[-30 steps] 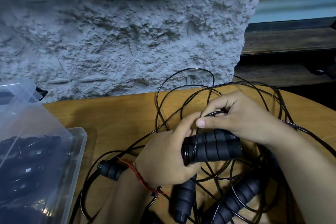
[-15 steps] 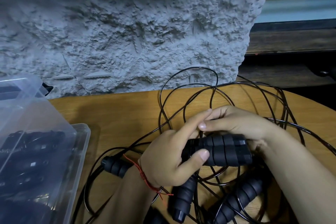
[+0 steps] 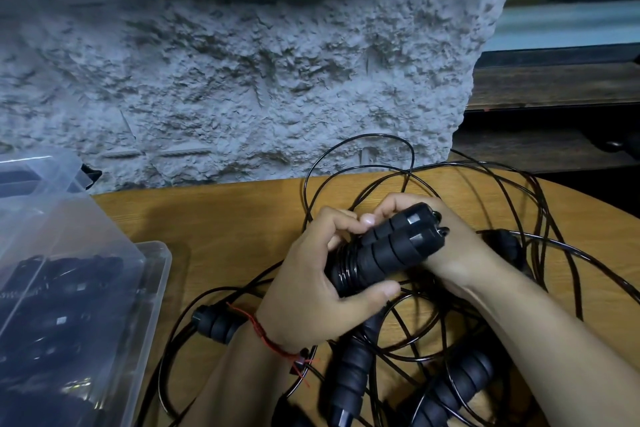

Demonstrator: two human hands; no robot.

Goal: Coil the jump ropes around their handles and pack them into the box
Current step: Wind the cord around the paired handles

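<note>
1. Held a little right of the frame's middle: a pair of handles (image 3: 388,250), black and ribbed, pressed side by side, caps tilted toward 2 o'clock, other end toward 8 o'clock.
2. Wound in several tight turns round the 8 o'clock end: thin black cord (image 3: 344,269).
3. Clamped round that wound end: left hand (image 3: 311,284), thumb across the near side, fingers curled over the top, red thread (image 3: 263,336) tied at the wrist.
4. Wrapped round the cap end from 3 o'clock: right hand (image 3: 453,250), fingers curled behind the handles.
5. Spread on the wooden table (image 3: 225,218) all round both hands: loose ropes (image 3: 360,139), looping out toward 12 and 3 o'clock, tangled over one another.
6. Lying among those loops: spare handles (image 3: 218,322), one at 8 o'clock just beside the left wrist, two more at 6 and 5 o'clock near the bottom edge.
7. At 9 o'clock, on the table's left part: clear plastic box (image 3: 157,288), packed ropes (image 3: 62,291) dark inside, lid (image 3: 41,215) raised at 10 o'clock.
8. Behind the table, from 10 to 1 o'clock: rough grey stone wall (image 3: 242,80).
</note>
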